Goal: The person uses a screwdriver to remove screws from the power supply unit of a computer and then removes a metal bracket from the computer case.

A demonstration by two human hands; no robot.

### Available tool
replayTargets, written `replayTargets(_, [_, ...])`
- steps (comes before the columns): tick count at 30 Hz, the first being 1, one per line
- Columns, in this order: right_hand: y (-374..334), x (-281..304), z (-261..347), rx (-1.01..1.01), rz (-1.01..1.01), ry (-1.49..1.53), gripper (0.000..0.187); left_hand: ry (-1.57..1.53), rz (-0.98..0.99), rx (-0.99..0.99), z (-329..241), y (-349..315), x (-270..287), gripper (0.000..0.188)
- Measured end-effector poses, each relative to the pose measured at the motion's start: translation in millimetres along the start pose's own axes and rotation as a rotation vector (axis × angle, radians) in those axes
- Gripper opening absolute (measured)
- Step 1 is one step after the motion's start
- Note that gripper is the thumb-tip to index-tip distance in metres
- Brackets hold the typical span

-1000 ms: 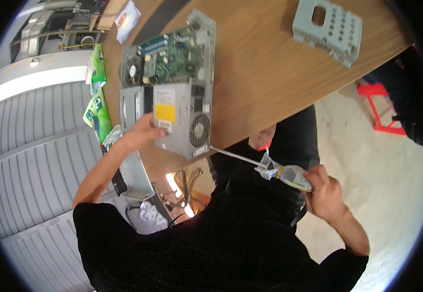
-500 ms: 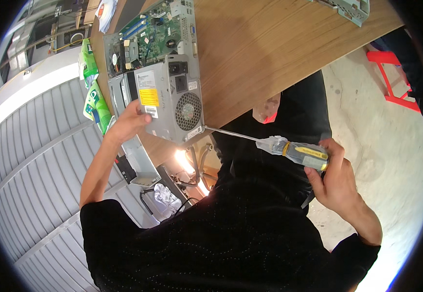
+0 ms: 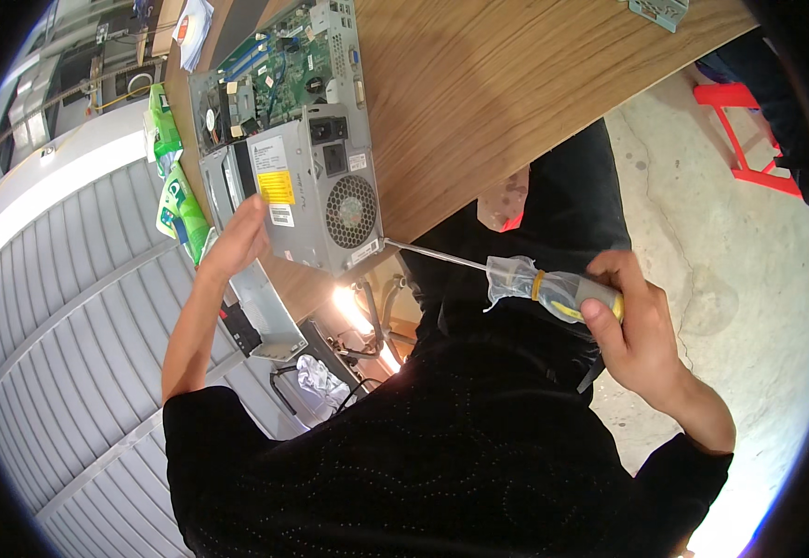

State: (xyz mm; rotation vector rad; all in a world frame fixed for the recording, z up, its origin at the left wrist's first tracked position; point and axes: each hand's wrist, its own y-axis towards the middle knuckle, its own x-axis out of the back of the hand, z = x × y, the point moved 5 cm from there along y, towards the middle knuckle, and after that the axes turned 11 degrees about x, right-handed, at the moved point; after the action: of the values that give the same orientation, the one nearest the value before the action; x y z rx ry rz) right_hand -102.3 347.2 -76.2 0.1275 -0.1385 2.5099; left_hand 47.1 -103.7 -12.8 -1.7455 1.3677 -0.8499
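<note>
An opened desktop computer case [image 3: 364, 102] lies on the wooden table, its green circuit board [image 3: 297, 70] exposed. At its near end sits a silver power supply [image 3: 307, 209] with a yellow label and a round fan grille. My left hand [image 3: 239, 239] lies along the power supply's left side, fingers stretched out, partly over its edge. My right hand [image 3: 641, 325] is closed around the grey and yellow handle of a screwdriver [image 3: 553, 288] wrapped in clear plastic with a yellow band. The long shaft reaches left, its tip at the case's lower rear corner, below the fan grille.
Green packets [image 3: 181, 206] lie along the table's left edge. A metal panel [image 3: 272, 321] sits below my left hand. Another metal part [image 3: 660, 11] is at the table's far right. On the floor stands a red stool [image 3: 744, 139], beside a person in dark clothes.
My right hand has turned the screwdriver handle, its fingers shifting around it, while the tip stays at the corner. My left thumb has come off the power supply's top face.
</note>
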Motion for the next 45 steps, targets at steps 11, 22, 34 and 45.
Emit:
replayTargets(11, [5.6,0.6,5.4,0.426,-0.117,-0.063,0.031,0.183,-0.160,0.130,-31.9,-0.8,-17.6,0.043])
replayTargets(22, [9.7,2.1,1.9,0.361,-0.046,-0.042,0.041,0.178,-0.225,0.224,-47.0,-3.9,-39.8,0.046])
replayTargets(34, [15.7,3.6,-8.0,0.050,-0.070,0.181,0.054,0.272,-0.219,0.277,-50.9,-4.9,-33.1,0.048])
replayTargets(45, [3.2,10.8,0.6,0.611,0.060,-0.238,0.036,0.356,-0.127,0.299,-49.0,-4.5,-29.0,0.054])
